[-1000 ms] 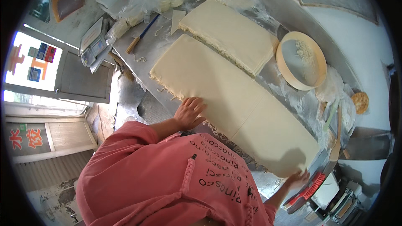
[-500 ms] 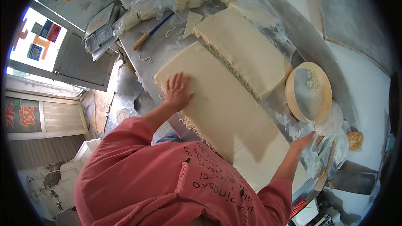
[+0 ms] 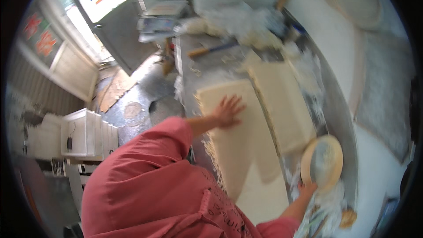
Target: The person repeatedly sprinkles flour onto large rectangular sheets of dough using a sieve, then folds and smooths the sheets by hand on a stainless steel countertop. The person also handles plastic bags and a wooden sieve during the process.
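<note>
On a floured metal worktop [image 3: 189,68], a soft, tearable dough sheet [image 3: 240,150] is pressed under the flat, spread left hand [image 3: 228,111], while a light round sieve [image 3: 322,162] is touched at its near rim by the right hand [image 3: 307,189], best gripped there.

A working bakery or pastry kitchen is showing here: a long metal bench [image 3: 187,68] is carrying broad pale dough sheets [image 3: 240,136] dusted with flour, a round sieve [image 3: 322,162] is sitting at the right, a wooden-handled tool [image 3: 212,49] is lying at the far end, and white storage tubs [image 3: 83,132] are standing on the worn floor at the left.
</note>
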A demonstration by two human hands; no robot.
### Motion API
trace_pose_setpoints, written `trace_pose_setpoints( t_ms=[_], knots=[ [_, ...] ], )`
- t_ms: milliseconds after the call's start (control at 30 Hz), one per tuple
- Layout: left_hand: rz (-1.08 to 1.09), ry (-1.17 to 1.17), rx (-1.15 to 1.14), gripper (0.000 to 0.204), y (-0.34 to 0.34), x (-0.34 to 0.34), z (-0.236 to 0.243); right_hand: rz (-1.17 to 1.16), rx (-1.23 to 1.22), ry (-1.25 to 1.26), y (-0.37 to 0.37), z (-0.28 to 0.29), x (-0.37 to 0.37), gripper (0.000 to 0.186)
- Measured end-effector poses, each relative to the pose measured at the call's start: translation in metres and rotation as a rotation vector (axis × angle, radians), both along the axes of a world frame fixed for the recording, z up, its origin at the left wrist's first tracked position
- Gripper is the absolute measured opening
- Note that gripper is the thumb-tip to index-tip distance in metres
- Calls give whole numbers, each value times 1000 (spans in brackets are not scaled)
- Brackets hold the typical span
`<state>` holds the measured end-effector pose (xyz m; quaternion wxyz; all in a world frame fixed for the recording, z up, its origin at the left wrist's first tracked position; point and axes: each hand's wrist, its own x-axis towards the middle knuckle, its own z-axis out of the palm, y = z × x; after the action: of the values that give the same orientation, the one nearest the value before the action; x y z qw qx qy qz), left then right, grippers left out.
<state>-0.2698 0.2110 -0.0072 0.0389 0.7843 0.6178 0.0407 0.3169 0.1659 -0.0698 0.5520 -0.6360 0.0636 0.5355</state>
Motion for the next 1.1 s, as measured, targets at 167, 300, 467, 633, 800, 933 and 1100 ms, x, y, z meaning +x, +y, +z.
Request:
trace_pose_setpoints(
  t_ms=[167,300,467,633,800,933,1100],
  knots=[
    [211,-186,73,70,-61,-79,-10,-53,102,-155,-33,71,-30,58],
    [213,-197,138,68,-48,-93,-9,-156,131,-270,-87,107,-55,65],
    [242,-299,-215,46,1,-94,8,96,438,-240,-124,127,-142,72],
    [434,-1767,-288,63,42,-134,-14,300,315,-264,-66,90,-341,65],
    [296,-1626,-413,76,48,-187,43,255,306,-171,-54,120,-471,53],
    [462,-1621,-148,73,65,-194,65,92,250,-203,-70,102,-463,51],
    [-152,-1767,-807,66,17,-81,65,-84,255,-334,-138,111,-420,50]
  ],
)
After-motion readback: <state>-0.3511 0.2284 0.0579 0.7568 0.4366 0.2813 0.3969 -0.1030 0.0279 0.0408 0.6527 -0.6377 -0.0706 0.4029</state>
